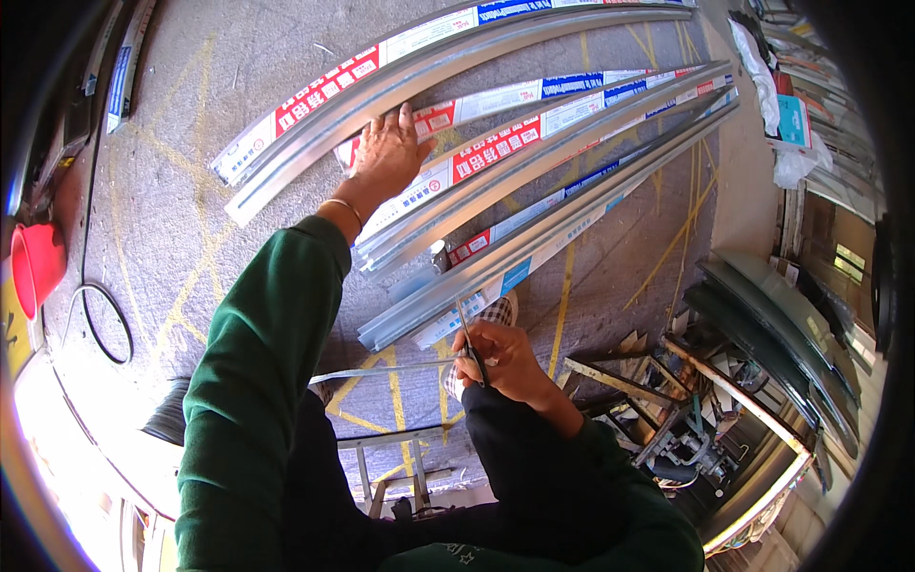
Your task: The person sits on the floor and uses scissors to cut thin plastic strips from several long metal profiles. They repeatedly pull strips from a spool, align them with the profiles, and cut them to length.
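Long silver aluminium profiles (562, 164), several with red, white and blue printed film, lie in bundles slanting up to the right. My left hand (389, 153) reaches over them with its fingers spread, fingertips at the lower edge of the far bundle (315, 153). It grips nothing. Closer to me, my right hand (508, 362) is closed round a slim, pointed metal tool (466, 329) with a dark end; its exact kind is unclear. The tool's tip points up toward the near profile bundle (419, 305). A thin pale strip (381, 368) runs leftward from beside this hand.
Yellow lines cross the grey floor (267, 76). Dark curved sheets (772, 324) and a metal frame with machinery (701, 448) stand at right. A red bucket (38, 267) and a looped black cable (100, 324) are at left. A small metal stand (419, 472) is between my legs.
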The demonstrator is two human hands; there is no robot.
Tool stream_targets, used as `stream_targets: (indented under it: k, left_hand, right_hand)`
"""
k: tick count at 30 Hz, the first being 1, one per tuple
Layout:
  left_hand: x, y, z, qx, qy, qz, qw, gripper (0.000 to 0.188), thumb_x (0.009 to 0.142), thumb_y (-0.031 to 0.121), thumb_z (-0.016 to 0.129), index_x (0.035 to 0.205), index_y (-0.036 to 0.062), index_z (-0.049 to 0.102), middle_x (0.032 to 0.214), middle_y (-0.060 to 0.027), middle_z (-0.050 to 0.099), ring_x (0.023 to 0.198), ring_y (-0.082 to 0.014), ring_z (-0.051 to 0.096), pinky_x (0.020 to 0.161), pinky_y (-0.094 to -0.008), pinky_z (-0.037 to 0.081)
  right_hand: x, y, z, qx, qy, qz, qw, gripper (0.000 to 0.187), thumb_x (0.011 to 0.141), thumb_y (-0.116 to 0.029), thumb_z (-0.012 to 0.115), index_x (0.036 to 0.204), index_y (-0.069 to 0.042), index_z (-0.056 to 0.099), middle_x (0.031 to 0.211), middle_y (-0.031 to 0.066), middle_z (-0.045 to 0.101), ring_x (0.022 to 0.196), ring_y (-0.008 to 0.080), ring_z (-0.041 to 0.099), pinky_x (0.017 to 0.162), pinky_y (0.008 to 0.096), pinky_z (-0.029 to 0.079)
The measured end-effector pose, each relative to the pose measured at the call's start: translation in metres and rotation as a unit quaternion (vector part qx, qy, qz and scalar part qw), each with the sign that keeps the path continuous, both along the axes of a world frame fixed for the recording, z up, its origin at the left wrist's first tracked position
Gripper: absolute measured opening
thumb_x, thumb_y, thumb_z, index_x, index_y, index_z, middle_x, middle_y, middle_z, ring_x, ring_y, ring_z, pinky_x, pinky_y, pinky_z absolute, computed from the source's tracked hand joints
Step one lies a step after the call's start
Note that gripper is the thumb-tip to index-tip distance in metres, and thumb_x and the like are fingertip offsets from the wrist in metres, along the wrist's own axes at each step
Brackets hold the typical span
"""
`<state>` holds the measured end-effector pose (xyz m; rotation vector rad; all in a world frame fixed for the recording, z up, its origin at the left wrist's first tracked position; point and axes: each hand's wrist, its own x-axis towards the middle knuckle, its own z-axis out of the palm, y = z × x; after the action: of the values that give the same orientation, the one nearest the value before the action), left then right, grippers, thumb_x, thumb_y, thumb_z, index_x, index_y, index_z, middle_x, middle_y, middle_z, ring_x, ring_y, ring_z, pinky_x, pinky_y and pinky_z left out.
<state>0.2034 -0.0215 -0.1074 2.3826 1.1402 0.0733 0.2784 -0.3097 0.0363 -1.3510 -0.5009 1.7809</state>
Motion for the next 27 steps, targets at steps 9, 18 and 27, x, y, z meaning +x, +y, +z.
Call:
stream_targets:
  k: [9, 18, 27]
  left_hand:
    - [-0.013, -0.066, 0.021, -0.156, -0.013, -0.050, 0.986, 0.067, 0.100, 0.051, 0.049, 0.134, -0.0075, 0.048, 0.115, -0.0298, 0.062, 0.107, -0.0408, 0.061, 0.094, -0.0502, 0.049]
    - [-0.012, -0.123, 0.036, -0.052, -0.099, -0.097, 0.989, 0.078, 0.098, 0.046, 0.055, 0.145, -0.0120, 0.035, 0.154, -0.0278, 0.032, 0.144, -0.0392, 0.030, 0.118, -0.0505, 0.025]
    - [0.008, -0.127, 0.044, 0.048, 0.060, -0.200, 0.977, 0.056, 0.088, 0.005, 0.054, 0.140, -0.0130, 0.043, 0.159, -0.0261, 0.025, 0.146, -0.0375, 0.031, 0.119, -0.0509, 0.027]
  right_hand:
    - [0.002, 0.001, 0.005, -0.023, 0.014, -0.013, 1.000, 0.016, 0.092, -0.004, 0.070, 0.105, -0.001, 0.061, 0.075, 0.0025, 0.065, 0.067, 0.0078, 0.066, 0.062, 0.0224, 0.052]
    - [0.006, -0.003, 0.007, -0.021, -0.007, -0.003, 1.000, 0.019, 0.092, -0.008, 0.072, 0.107, -0.002, 0.062, 0.073, 0.0029, 0.067, 0.066, 0.0076, 0.066, 0.060, 0.0235, 0.051]
    - [0.014, -0.013, 0.019, -0.037, -0.006, -0.035, 0.999, 0.017, 0.093, -0.004, 0.069, 0.107, -0.001, 0.060, 0.078, 0.0052, 0.066, 0.071, 0.0103, 0.066, 0.063, 0.0241, 0.053]
